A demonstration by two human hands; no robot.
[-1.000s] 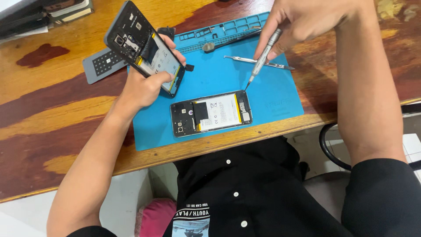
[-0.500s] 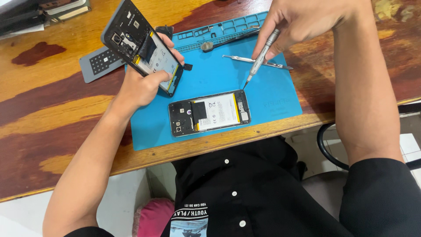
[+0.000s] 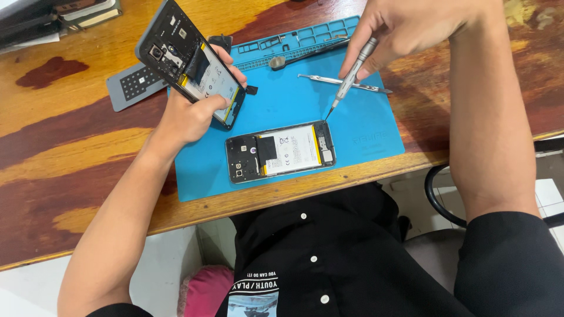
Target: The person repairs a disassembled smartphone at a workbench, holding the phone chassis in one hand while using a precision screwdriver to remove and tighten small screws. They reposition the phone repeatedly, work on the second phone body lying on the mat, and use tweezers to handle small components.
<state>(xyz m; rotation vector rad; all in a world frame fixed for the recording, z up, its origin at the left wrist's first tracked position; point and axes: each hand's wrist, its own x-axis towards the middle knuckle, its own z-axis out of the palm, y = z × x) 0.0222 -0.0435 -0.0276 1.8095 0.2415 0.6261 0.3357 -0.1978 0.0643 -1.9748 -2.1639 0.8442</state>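
Lowered, screwdriver (image 3: 348,79) tip seemingly touches flat phone's (image 3: 281,151) right corner.

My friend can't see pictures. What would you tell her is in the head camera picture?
A person's right hand points a small screwdriver at the corner of an opened phone lying on a blue mat. Their left hand holds up a second opened phone over a wooden table. Metal tweezers lie on the mat nearby.
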